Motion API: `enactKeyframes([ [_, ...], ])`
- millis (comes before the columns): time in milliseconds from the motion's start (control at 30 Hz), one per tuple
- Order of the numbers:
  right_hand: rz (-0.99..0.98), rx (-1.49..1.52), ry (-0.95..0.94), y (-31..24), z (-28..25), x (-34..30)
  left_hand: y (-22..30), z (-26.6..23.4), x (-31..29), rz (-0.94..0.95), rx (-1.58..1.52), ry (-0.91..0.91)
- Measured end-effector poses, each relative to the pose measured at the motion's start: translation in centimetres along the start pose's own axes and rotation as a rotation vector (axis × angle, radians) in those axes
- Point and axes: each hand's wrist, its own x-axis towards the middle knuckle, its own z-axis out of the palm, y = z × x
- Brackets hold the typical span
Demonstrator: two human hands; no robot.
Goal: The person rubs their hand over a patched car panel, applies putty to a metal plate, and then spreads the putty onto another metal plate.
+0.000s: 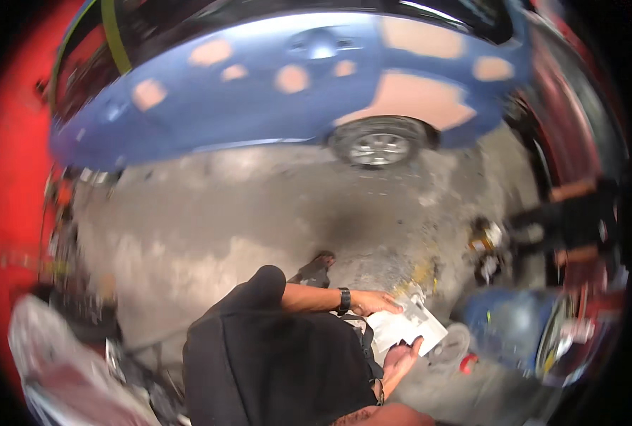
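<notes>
A: Fingers of the left hand: bent over the upper edge of the white sheet, look clamped on it, thumb hidden. Right hand: thumb by the lower edge, rest blurred; can't tell if it grips or just props.

B: Where's the sheet?

A: Between both hands, in front of the black shirt, right of centre. Round translucent container just beyond, red round thing by that, blue drum further right.

B: What could go wrong?

A: Slipping, I'd say. Cause: edge hold only, if the right side is merely propped. Could land on the concrete floor and pick up grit. Hard squeeze might crease it, if it's paper; material unclear.

B: Anything else?

A: A careless swing past the sheet might knock the container. Other person is well apart, so low bump risk.

B: Brands, labels, writing?

A: None readable. Sheet's washed out, drum's blurred, red wall has faint smeared marks only. Black watch on the left wrist, dial illegible.
</notes>
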Motion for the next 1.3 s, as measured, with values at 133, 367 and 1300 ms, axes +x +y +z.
enactKeyframes([
  [133, 0.263, 0.105, -0.253, 2.1, 1.9, -0.1, -5.4, -0.4, -3.0, 0.046, -0.029, 0.224],
  [367, 0.389, -0.062, -0.51, 3.5, 8.7, 1.5, -5.6, -1.1, -8.0, 0.492, 0.017, 0.554],
  [1300, -0.028, -0.952, -0.058, 8.3, -18.3, -1.7, 5.3, -1.7, -13.9, 0.255, 1.03, 0.506],
])
